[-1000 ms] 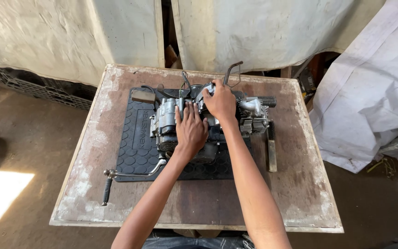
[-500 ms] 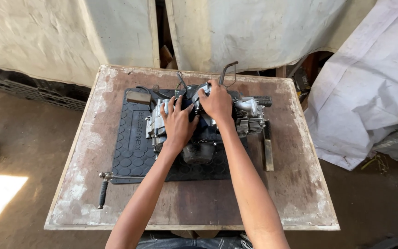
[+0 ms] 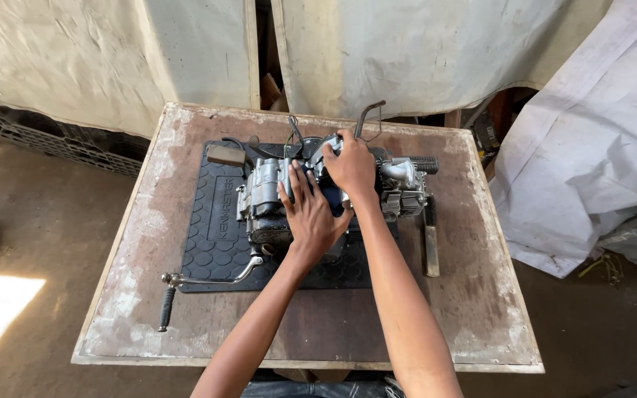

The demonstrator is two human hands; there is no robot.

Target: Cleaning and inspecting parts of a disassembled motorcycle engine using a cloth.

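a grey metal engine block [image 3: 274, 195] sits on a black rubber mat [image 3: 211, 243] near the middle of a worn wooden surface [image 3: 473, 309], a little toward the far edge. the left hand [image 3: 310, 214] lies flat on top of the engine, fingers spread and pointing away, palm pressed to the casing and gripping nothing. the right hand [image 3: 349, 166] is curled over the upper far part of the engine, fingers wrapped around a fitting there; what exactly it clasps is hidden under the fingers. both forearms come in from the near edge, almost parallel, the right one crossing the bare right-centre of the surface.

a long kick lever [image 3: 211, 280] runs from the engine's lower left out past the near left corner of the mat, ending in a dark rubber-capped peg [image 3: 166, 308] that lies on bare wood close to the left edge. a thin bent rod [image 3: 366, 114] rises from the back of the engine near the far edge. a flat metal bar [image 3: 430, 247] lies just off the mat's right side.

the near strip of the surface and its right-hand margin are bare wood, open on both sides of the arms. beyond the far edge hang pale tarps [image 3: 422, 51]; a white sheet [image 3: 591, 147] drapes close to the right edge. the dirt floor [image 3: 31, 243] lies open on the left.
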